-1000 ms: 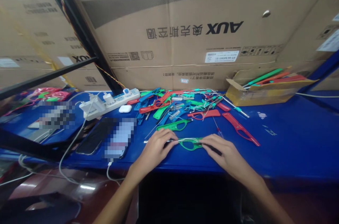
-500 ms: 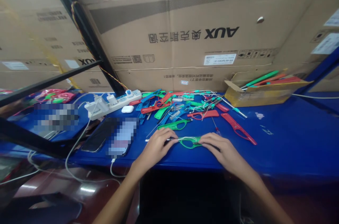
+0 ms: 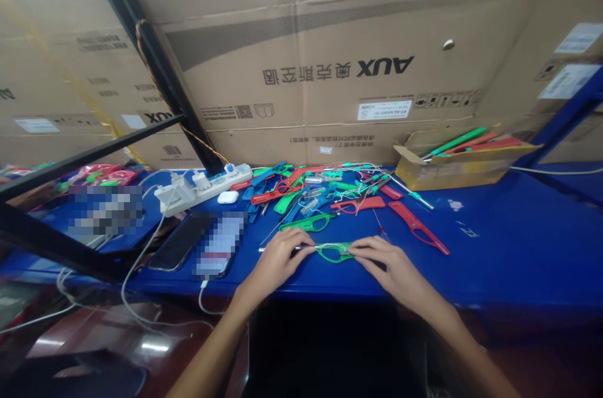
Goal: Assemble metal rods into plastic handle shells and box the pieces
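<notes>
Near the front edge of the table, a green long-reach lighter casing [image 3: 333,253] with a finger loop lies between my hands, thin white wires running along it. My left hand [image 3: 282,255] is closed on its left end, where a metal tube [image 3: 262,250] sticks out beyond the fingers. With thumb and fingertips together, my right hand [image 3: 384,260] pinches the casing's right end; the fingers partly hide what is there. Just behind lies another green lighter casing [image 3: 308,223]. A screwdriver [image 3: 380,227] rests beyond my right hand, and a red casing [image 3: 419,227] is to its right.
Loose red, green and blue lighter parts [image 3: 287,200] are heaped at the back. An open carton [image 3: 456,175] of lighters stands back right. Two phones, one a dark phone [image 3: 181,241], a power strip [image 3: 207,188] and a white earbud case [image 3: 228,197] are at left. Large cardboard boxes [image 3: 301,27] form the background.
The view has shifted slightly. My right hand has moved a little to the left along the green casing, its fingertips now nearer the loop. My left hand keeps its grip.
</notes>
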`<state>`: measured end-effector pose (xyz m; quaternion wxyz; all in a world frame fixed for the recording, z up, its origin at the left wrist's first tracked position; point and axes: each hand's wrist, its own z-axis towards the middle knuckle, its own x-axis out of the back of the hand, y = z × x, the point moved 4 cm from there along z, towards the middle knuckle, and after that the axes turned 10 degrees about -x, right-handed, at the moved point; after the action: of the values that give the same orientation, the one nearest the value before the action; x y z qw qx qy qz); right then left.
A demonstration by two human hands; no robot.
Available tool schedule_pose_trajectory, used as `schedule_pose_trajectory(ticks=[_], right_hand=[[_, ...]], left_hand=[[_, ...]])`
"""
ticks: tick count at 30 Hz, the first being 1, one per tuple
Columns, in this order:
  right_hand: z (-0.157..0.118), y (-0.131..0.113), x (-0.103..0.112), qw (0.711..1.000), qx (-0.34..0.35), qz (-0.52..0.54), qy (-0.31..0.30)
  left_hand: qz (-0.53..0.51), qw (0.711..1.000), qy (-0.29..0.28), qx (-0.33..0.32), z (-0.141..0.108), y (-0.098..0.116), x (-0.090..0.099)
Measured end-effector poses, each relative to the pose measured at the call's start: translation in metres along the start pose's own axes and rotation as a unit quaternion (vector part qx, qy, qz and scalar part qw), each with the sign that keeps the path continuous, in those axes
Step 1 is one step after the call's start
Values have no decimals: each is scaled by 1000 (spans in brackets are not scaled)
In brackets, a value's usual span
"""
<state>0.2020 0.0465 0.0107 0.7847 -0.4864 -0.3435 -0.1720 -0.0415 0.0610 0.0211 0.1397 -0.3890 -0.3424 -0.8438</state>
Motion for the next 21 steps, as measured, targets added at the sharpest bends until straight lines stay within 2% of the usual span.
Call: schedule_pose_trajectory(ticks=[8, 15, 21], right_hand=[[-11, -5, -3, 997, 7, -82, -7], [-12, -7, -5, 992, 21, -115, 38], [-12, -12, -3, 990, 33, -133, 27]], left_hand=[[-2, 1000, -8, 3, 0, -3, -1], [-3, 1000, -7, 4, 0, -3, -1], [-1, 1000, -5, 3, 0, -3, -1]])
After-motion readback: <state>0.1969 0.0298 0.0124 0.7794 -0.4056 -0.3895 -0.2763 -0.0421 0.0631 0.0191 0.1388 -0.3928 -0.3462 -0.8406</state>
